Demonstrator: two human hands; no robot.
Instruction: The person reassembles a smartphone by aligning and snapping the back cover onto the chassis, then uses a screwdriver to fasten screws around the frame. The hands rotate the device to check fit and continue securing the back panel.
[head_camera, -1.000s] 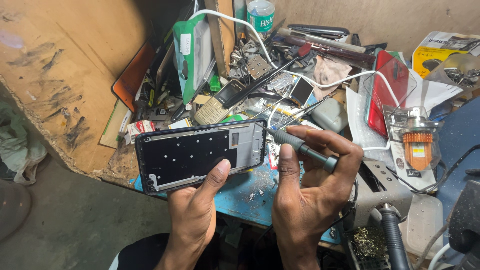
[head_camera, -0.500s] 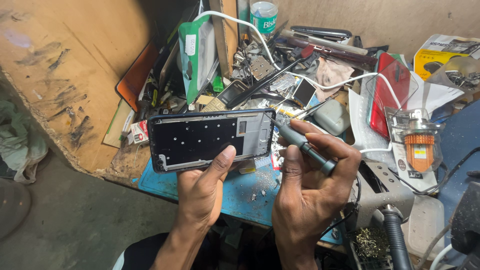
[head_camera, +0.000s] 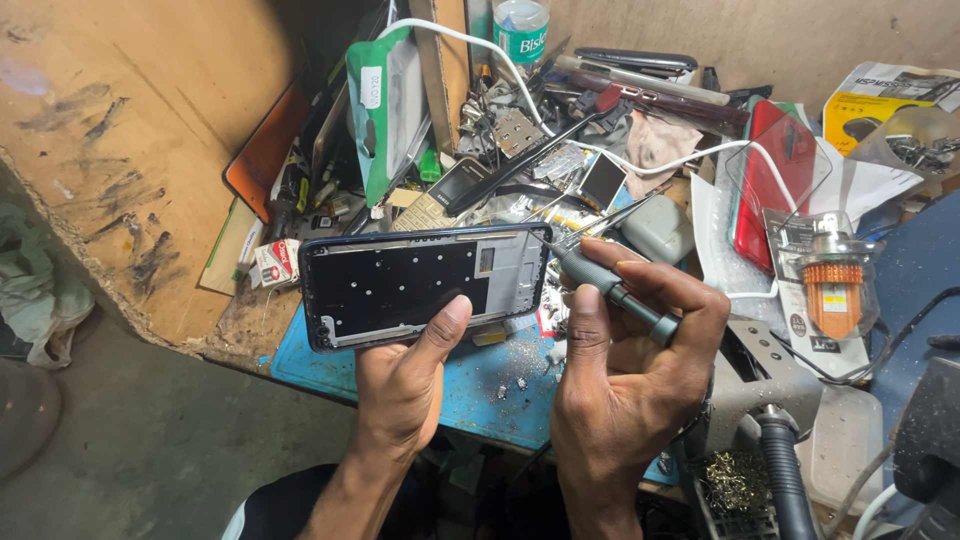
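My left hand (head_camera: 408, 375) holds an opened phone frame (head_camera: 425, 283) from below, thumb pressed on its dark inner plate. The frame lies lengthwise, its blue rim facing me, above a blue work mat (head_camera: 480, 385). My right hand (head_camera: 625, 385) grips a slim grey screwdriver (head_camera: 612, 291), fingers wrapped round its handle. Its tip points at the frame's right end, close to the upper corner. Small loose screws (head_camera: 510, 385) lie on the mat between my hands.
The bench behind is heaped with phone parts, a red phone (head_camera: 768, 190), an old keypad handset (head_camera: 428, 208), tools, a white cable (head_camera: 600, 150) and a green packet (head_camera: 385, 110). A packaged orange bulb (head_camera: 830, 290) lies right. A wooden board (head_camera: 130, 150) rises left.
The phone frame has moved right and slightly up toward the screwdriver. My left thumb now rests further onto its inner plate. The screwdriver tip is closer to the frame's right end.
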